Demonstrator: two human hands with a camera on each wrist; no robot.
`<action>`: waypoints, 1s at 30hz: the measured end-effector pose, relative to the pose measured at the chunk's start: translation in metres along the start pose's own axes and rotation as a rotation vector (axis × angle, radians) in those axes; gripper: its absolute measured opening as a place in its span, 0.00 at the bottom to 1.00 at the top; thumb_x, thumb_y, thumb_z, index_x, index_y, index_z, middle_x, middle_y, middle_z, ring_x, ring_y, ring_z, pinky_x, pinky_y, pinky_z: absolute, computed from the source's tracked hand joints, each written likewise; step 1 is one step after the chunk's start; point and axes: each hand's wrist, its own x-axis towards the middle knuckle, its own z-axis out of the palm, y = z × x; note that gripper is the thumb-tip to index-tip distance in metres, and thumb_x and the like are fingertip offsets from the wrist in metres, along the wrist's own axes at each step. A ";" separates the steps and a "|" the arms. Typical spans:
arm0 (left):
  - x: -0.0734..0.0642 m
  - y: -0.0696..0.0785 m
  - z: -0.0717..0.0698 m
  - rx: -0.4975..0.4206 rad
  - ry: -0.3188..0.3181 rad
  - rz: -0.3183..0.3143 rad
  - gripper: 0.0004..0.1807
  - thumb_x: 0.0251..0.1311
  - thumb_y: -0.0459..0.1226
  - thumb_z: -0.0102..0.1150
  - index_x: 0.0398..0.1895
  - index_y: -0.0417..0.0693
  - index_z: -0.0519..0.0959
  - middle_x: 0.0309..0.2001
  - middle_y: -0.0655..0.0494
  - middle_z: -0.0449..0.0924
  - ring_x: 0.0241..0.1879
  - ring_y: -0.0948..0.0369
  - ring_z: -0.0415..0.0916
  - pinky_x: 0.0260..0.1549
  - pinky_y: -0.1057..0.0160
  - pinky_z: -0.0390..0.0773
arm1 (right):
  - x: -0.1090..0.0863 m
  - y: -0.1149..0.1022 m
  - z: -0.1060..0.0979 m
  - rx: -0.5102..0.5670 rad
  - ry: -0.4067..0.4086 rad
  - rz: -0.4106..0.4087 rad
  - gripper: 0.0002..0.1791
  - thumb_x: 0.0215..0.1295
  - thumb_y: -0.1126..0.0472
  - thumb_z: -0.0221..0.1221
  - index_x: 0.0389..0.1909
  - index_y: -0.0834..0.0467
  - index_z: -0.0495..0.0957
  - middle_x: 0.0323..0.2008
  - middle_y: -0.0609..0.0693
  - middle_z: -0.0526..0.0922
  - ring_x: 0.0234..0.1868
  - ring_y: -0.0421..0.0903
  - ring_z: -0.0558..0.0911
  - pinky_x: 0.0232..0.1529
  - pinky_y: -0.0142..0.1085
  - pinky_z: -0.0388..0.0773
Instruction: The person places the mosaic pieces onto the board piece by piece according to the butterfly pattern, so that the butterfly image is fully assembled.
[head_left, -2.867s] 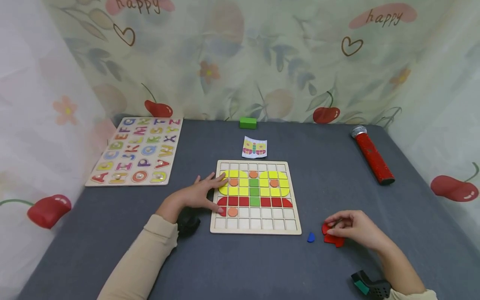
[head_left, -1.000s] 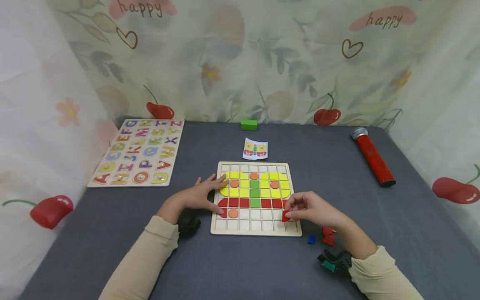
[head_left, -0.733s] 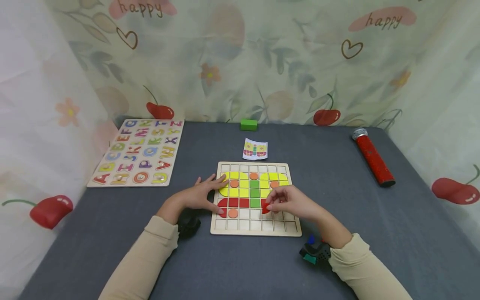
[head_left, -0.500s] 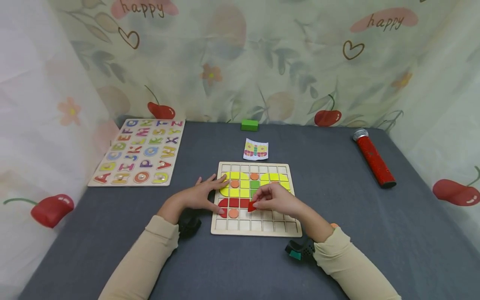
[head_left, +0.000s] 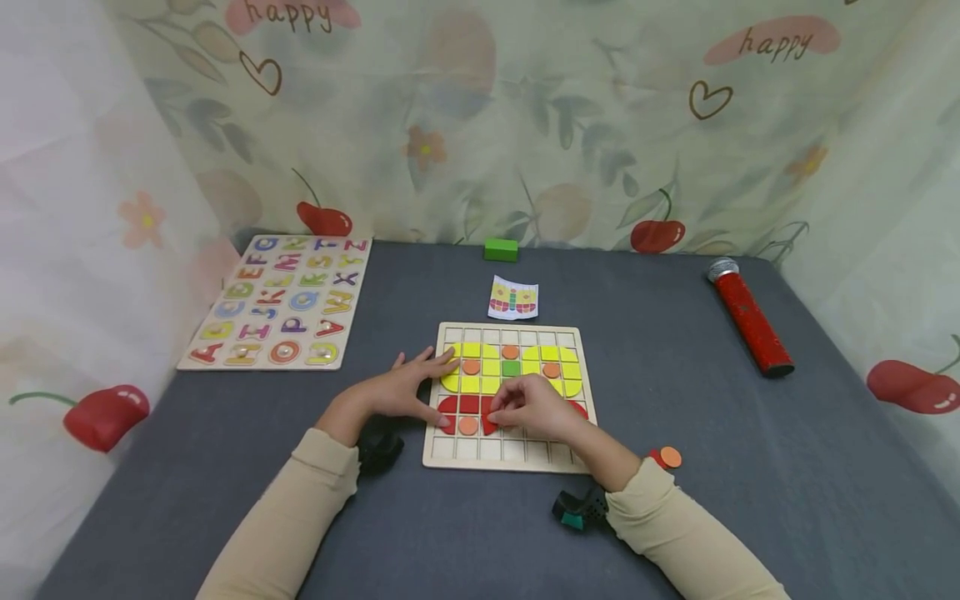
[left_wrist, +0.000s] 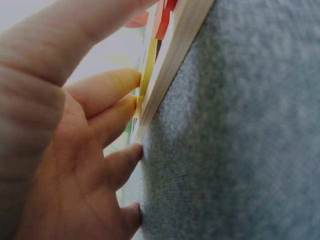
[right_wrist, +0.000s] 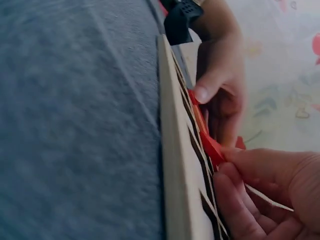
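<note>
A wooden grid board (head_left: 446, 454) lies in the middle, with yellow, green, red and orange tiles in its cells. My left hand (head_left: 397, 392) rests on its left edge, fingers spread over yellow tiles and thumb on a red one; the left wrist view shows those fingertips against the edge. My right hand (head_left: 536, 408) pinches a red tile (head_left: 488, 424) with a slanted or rounded side, just right of an orange disc (head_left: 468, 426). In the right wrist view this red tile (right_wrist: 212, 149) stands tilted at the grid. My right hand covers several cells behind it.
Beside my right sleeve lie a loose orange disc (head_left: 671, 457) and a partly hidden red piece (head_left: 656, 456). Behind the board are a butterfly pattern card (head_left: 513, 298) and a green block (head_left: 501, 250). An alphabet board (head_left: 273, 304) lies left, a red microphone (head_left: 752, 325) right.
From the loose pieces at the right, my right hand has brought a red tile leftward across the board to beside the lower orange disc. My left hand has stayed in place.
</note>
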 end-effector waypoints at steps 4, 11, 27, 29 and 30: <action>0.000 0.000 0.000 -0.005 0.002 0.006 0.51 0.45 0.53 0.69 0.72 0.57 0.53 0.75 0.55 0.43 0.74 0.48 0.28 0.66 0.39 0.24 | -0.003 -0.003 0.003 -0.084 0.034 -0.034 0.05 0.53 0.61 0.67 0.25 0.58 0.82 0.24 0.48 0.80 0.23 0.40 0.75 0.26 0.30 0.74; -0.001 0.000 0.000 -0.022 0.007 0.005 0.50 0.45 0.51 0.70 0.72 0.57 0.55 0.75 0.54 0.43 0.74 0.48 0.28 0.67 0.39 0.24 | -0.004 -0.005 0.002 -0.097 0.031 -0.037 0.04 0.53 0.61 0.67 0.26 0.57 0.82 0.24 0.47 0.82 0.24 0.39 0.76 0.27 0.29 0.74; -0.001 -0.002 0.000 -0.032 0.001 -0.013 0.52 0.43 0.52 0.70 0.72 0.59 0.54 0.75 0.57 0.43 0.74 0.50 0.28 0.67 0.41 0.24 | -0.051 0.020 -0.050 -0.025 0.063 0.079 0.10 0.54 0.59 0.66 0.33 0.62 0.83 0.30 0.51 0.85 0.26 0.44 0.78 0.28 0.30 0.74; 0.000 -0.002 0.000 -0.035 0.003 -0.008 0.52 0.43 0.52 0.71 0.72 0.58 0.54 0.75 0.57 0.43 0.74 0.50 0.27 0.67 0.41 0.24 | -0.061 0.027 -0.057 -0.024 0.076 0.091 0.10 0.54 0.59 0.66 0.33 0.62 0.83 0.30 0.52 0.85 0.27 0.44 0.78 0.29 0.30 0.75; 0.000 -0.002 0.000 -0.031 0.004 -0.004 0.52 0.43 0.52 0.71 0.72 0.58 0.54 0.75 0.57 0.43 0.74 0.50 0.27 0.67 0.41 0.24 | -0.066 0.031 -0.061 -0.021 0.083 0.094 0.10 0.54 0.59 0.66 0.34 0.62 0.82 0.30 0.52 0.85 0.27 0.44 0.79 0.30 0.30 0.76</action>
